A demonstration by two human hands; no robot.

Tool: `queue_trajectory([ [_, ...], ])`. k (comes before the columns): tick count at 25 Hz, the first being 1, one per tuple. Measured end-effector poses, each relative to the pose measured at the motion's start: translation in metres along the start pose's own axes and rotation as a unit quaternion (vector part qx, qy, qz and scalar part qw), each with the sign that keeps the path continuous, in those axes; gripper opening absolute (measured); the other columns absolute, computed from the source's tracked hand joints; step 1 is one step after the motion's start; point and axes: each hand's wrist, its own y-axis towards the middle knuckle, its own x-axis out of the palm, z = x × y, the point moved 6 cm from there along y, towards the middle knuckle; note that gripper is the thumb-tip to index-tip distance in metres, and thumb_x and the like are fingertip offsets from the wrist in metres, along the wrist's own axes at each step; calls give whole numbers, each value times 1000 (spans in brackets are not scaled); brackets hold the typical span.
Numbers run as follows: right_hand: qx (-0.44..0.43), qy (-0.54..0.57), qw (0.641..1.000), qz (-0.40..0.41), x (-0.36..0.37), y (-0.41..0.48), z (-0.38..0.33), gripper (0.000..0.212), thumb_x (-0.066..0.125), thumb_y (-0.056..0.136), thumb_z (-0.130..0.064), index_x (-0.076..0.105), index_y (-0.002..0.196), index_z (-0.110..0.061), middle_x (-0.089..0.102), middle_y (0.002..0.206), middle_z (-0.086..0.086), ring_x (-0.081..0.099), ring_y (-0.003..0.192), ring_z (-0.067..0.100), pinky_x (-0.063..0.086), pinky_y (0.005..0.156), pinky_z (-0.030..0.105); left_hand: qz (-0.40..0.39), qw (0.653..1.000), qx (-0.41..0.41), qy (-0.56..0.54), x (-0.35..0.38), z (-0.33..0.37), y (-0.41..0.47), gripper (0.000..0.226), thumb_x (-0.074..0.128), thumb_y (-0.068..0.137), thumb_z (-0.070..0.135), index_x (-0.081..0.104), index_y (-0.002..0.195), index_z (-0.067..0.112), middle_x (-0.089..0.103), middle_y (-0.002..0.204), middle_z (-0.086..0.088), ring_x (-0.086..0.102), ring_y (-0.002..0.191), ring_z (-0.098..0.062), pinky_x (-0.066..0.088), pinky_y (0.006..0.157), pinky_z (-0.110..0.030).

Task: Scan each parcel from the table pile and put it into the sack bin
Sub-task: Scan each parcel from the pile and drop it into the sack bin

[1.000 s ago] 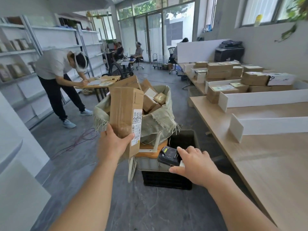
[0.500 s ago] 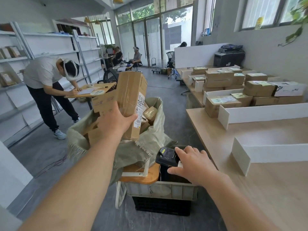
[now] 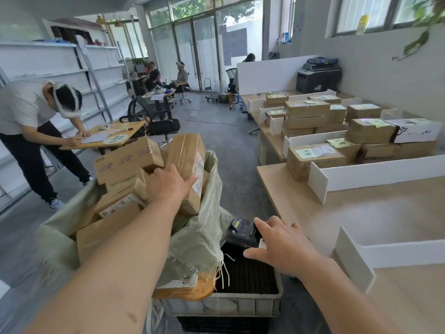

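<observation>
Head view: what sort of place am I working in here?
Likely a parcel-sorting room: labelled boxes stacked on the table, a sack stuffed with parcels, a scanner in the right hand.

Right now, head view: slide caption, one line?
Sorting station: left hand grips a taped parcel atop the full sack bin; right hand holds the scanner over a grey crate.

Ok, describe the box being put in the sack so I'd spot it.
Find the grey-green sack stuffed with cardboard boxes, left of the long wooden table. At its right edge the left hand grips one parcel. Unlike the boxes lying flat around it, it stands on end, white label down its side.
</observation>
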Motion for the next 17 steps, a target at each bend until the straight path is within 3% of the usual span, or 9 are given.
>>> queue_trajectory([
  [4,32,-2,999,2,1,1,7,86,42,88,-72,16,154,-24,40,144,4,39,132,25,31,108,42,-110,993,5,50,38,-5,9,58,42,90,58,50,134,21,47,137,-12,45,125,-33,44,96,-48],
  [7,64,-7,998,0,3,-5,8,87,40,87,-74,17,154,-25,41,142,5,41,130,25,33,106,43,-75,995,55,29,32,2,3,58,41,93,54,42,141,19,42,141,-16,40,129,-34,42,100,-48],
  [11,111,10,994,9,8,-28,4,83,43,88,-72,21,152,-24,41,143,7,41,130,26,32,106,44,26,975,208,-73,17,27,-28,72,44,93,54,20,152,21,23,156,-14,27,140,-33,31,109,-47],
  [17,200,27,979,28,27,-91,6,73,47,86,-71,36,141,-24,49,131,8,46,122,29,35,102,46,14,912,376,-161,42,54,-114,70,47,95,47,21,153,18,18,159,-14,16,146,-29,16,117,-42],
])
